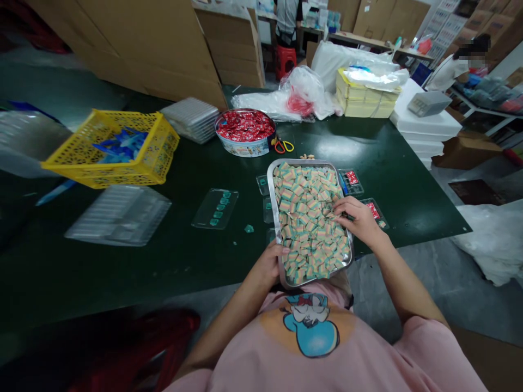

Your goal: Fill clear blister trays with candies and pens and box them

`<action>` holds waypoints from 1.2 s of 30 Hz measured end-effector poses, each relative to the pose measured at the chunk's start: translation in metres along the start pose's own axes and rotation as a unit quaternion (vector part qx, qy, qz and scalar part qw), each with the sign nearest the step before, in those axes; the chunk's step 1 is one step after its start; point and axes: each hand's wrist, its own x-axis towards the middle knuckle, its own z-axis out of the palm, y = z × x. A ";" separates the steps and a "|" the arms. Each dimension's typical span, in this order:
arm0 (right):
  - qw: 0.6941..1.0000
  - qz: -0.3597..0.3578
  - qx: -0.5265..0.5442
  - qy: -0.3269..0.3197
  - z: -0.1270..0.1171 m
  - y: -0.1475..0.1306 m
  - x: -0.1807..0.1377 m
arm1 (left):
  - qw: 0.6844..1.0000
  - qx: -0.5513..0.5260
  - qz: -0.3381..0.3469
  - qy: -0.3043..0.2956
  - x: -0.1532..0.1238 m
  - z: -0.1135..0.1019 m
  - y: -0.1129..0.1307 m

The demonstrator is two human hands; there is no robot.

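On the green table (388, 163), left hand (269, 265) grips candy tray (273, 185); right hand (357, 218) fingers spread.

Tabletop (368, 158): dark green. Metal tray (273, 179): silver, filled with candies (308, 218) striped in pastel pink, green, yellow and orange. Round tin (245, 147): pale printed wall, packed with red wrappers (245, 125) with white specks. Basket (110, 163): yellow lattice, blue pieces inside. Scissors (283, 145): one red handle, one yellow. Clear plastic tray (215, 208): row of teal pieces. Shirt (368, 354): pink, with a blue and orange cartoon print. Stool (285, 59): red.
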 end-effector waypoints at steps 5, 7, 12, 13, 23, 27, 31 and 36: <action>0.997 0.060 0.030 0.047 0.006 0.003 -0.004 | 1.000 -0.009 -0.003 -0.017 0.001 -0.005 -0.002; 0.996 0.076 0.021 0.047 0.009 0.005 -0.004 | 1.000 -0.007 -0.012 -0.018 0.002 -0.006 -0.003; 0.999 0.040 0.002 -0.003 0.008 0.002 -0.005 | 1.000 0.003 0.002 0.011 -0.002 -0.006 -0.008; 0.999 0.034 -0.005 -0.009 0.008 0.000 -0.007 | 1.000 0.003 0.007 0.016 -0.004 -0.005 -0.010; 0.998 -0.011 -0.057 -0.029 0.022 0.011 -0.005 | 0.998 -0.031 0.042 -0.034 -0.005 0.003 -0.011; 0.998 -0.014 -0.053 -0.030 0.023 0.005 -0.001 | 0.996 -0.042 0.052 -0.051 -0.007 0.004 -0.010; 0.999 0.019 -0.035 -0.006 0.023 0.003 0.000 | 0.996 -0.040 0.063 -0.041 -0.006 -0.004 -0.009; 0.989 0.098 0.012 0.113 0.025 0.004 0.001 | 0.999 -0.015 0.044 0.011 -0.010 -0.009 -0.003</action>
